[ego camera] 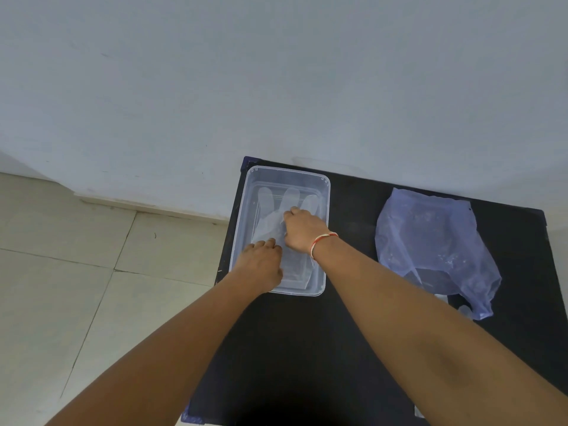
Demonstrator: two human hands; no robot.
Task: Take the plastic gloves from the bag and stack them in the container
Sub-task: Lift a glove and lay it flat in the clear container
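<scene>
A clear rectangular plastic container (324, 192) stands on the left part of a black table (307, 348). A clear plastic glove (270, 219) lies flat inside it, fingers pointing to the far end. My left hand (261, 265) rests over the container's near left side, fingertips down on the glove's cuff end. My right hand (302, 230), a red and white thread on its wrist, reaches in from the right and pinches the glove near its palm. A crumpled bluish translucent bag (430, 241) lies on the table to the right.
The table stands against a white wall (276, 72). Beige floor tiles (76, 287) lie to the left, beyond the table's left edge. A small clear object (464, 312) peeks out beside the bag's near end.
</scene>
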